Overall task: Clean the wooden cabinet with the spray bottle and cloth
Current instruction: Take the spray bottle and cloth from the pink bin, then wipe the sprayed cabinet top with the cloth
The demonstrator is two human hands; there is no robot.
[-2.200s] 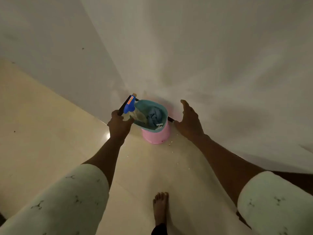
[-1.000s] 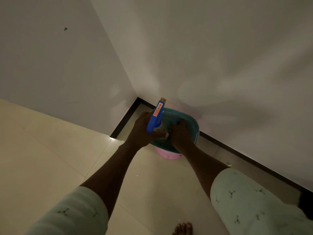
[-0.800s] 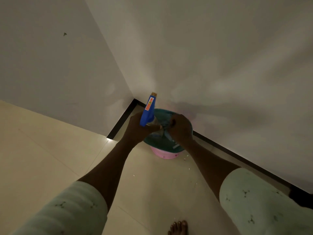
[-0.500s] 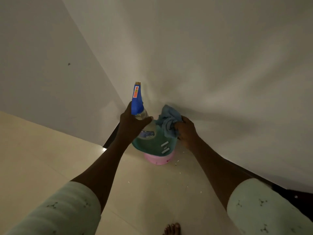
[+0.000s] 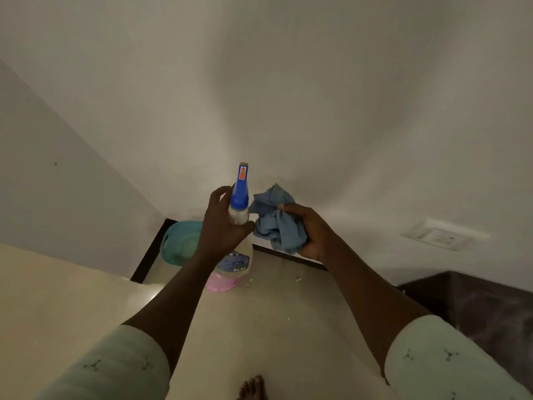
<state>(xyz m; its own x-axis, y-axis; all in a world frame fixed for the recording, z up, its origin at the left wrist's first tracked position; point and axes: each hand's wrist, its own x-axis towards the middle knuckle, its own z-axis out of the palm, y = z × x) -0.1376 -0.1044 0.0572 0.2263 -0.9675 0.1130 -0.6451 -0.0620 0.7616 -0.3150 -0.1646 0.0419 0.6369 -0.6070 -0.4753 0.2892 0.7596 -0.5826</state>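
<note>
- While the view looked down into a dim corner, two pale walls filled most of it, meeting above a black skirting strip.
- Below them lay a glossy cream floor; at lower right sat a dark surface — too dim to say what it was.
- Two forearms reached forward out of pale green sleeves with a small dark print.
- A teal tub stood in the corner on a pink container, partly hidden behind the left forearm.
- The left hand was wrapped round the neck of the spray bottle, holding it upright in the air, its blue nozzle head toward the wall and its labelled clear body in front of the tub.
- The right hand clutched the blue cloth in a bunch just beside the bottle — touching it or not, I could not tell.
- A white wall socket sat low on the right wall.
- One bare foot showed at the bottom edge, and a few pale crumbs lay on the floor near the pink container.
</note>
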